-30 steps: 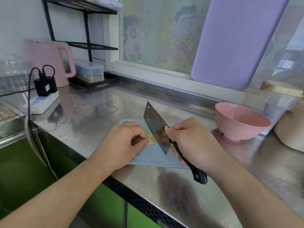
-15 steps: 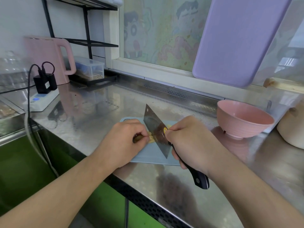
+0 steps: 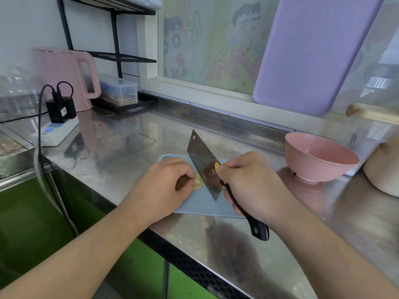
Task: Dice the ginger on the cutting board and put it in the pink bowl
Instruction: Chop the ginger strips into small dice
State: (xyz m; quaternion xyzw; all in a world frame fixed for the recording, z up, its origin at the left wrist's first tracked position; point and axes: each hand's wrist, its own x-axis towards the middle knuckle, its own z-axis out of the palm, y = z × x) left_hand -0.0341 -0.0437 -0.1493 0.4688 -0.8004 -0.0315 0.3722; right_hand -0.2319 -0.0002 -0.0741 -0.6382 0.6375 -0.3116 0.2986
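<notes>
Both hands are working at the cutting board (image 3: 195, 207). I am wrapping my right hand (image 3: 250, 184) around the black handle of the cleaver (image 3: 203, 167), thumb tip pressing against the blade's flat near its yellow sticker, so that grip is fully occupied with the knife. I am curling my left hand (image 3: 164, 186) over the ginger (image 3: 190, 182) and pinning it to the board; a dark, skin-covered end is showing under the fingers and a pale cut face is pointing toward the blade. That blade is standing on edge just beside the pale face, immediately right of my left fingertips, running away from me and leftward. I cannot tell the ginger's full length, but its long axis appears to be lying left to right, crossing the blade line, so I am judging the next cut to be coming off its right end. Slicing looks barely begun. Nothing is showing inside the pink bowl (image 3: 321, 157), which is sitting well to the right on the steel counter (image 3: 133, 147), nearer my knife hand.
</notes>
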